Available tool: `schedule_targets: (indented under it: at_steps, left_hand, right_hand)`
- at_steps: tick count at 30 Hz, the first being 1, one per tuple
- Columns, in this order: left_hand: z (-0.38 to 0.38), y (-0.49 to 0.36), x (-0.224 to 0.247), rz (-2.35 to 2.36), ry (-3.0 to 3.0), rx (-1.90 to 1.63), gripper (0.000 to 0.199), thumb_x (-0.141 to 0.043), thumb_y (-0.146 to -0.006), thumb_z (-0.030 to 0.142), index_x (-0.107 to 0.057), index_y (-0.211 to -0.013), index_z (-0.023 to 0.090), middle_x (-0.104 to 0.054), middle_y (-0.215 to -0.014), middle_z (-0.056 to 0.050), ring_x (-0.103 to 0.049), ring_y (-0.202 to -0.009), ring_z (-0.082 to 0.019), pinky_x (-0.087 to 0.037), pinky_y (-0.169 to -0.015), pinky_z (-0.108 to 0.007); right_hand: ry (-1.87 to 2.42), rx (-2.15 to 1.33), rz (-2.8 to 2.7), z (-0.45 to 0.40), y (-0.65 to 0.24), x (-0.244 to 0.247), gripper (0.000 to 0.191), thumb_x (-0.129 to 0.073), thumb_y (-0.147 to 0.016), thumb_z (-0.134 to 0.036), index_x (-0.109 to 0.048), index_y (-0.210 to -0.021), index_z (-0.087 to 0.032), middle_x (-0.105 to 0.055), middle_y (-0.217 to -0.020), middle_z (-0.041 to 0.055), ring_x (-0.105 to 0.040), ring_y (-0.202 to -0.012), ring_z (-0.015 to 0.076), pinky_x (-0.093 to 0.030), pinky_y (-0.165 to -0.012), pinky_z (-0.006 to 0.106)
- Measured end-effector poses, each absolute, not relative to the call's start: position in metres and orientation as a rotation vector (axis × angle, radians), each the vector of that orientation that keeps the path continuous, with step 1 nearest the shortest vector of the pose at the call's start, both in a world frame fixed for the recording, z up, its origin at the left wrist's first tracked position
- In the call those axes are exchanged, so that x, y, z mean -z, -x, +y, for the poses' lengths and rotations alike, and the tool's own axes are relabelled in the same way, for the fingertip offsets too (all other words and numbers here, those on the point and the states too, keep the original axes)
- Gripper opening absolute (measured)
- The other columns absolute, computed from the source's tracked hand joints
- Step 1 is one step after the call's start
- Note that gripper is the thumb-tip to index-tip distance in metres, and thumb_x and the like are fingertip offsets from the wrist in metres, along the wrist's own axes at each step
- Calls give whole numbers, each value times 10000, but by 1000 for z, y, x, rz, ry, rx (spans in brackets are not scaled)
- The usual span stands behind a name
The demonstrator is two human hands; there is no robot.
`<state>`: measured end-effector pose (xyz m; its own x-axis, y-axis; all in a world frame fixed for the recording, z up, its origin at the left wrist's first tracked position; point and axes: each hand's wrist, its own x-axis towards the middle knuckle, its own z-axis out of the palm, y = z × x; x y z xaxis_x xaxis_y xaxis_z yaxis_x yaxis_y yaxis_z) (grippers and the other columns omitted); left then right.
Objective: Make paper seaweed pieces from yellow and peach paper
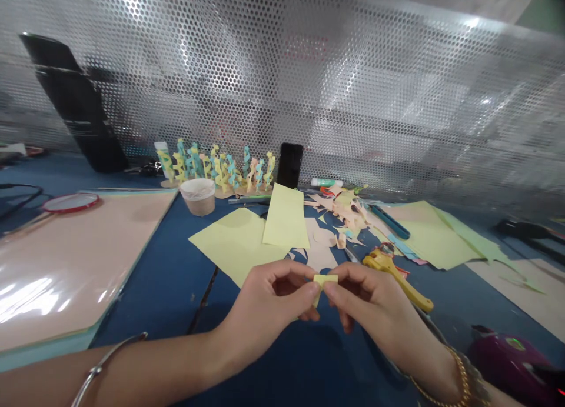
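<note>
My left hand and my right hand meet above the blue tabletop. Between their thumbs and fingertips they pinch a small folded piece of pale yellow paper, partly hidden by my fingers. Just beyond my left hand lie a pale yellow paper sheet and a narrower yellow strip on top of its edge. Beyond my right hand, a yellow-handled tool lies among paper scraps, not touching my hand.
Upright cut-paper shapes stand at the back beside a paper cup and a black phone. A peach board lies left; more yellow sheets and a magenta object are right. Perforated metal stands behind.
</note>
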<state>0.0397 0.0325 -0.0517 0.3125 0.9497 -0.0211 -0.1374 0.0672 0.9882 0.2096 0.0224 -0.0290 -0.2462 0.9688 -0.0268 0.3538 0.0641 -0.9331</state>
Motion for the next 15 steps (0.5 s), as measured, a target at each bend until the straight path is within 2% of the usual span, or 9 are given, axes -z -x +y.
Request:
schedule_targets:
  at_steps: [7, 15]
  left_hand:
    - [32, -39, 51, 909, -1223, -984, 150, -673, -765, 298, -664, -757, 148, -641, -549, 9, -620, -532, -112, -509, -564, -220]
    - [32, -39, 47, 901, -1226, -969, 172, -682, -760, 308, -656, -800, 143, -604, -561, 31, -606, -501, -99, -499, -529, -207]
  right_hand:
    - [1302, -1156, -1688, 22, -210, 30, 220, -572, -848, -397, -595, -780, -189, -519, -554, -66, -497, -450, 56, -423, -455, 166]
    - [1354, -1088, -1738, 21, -209, 28, 230, -558, -848, -394, -597, -743, -194, -527, -557, -52, -510, -449, 71, -433, -451, 186]
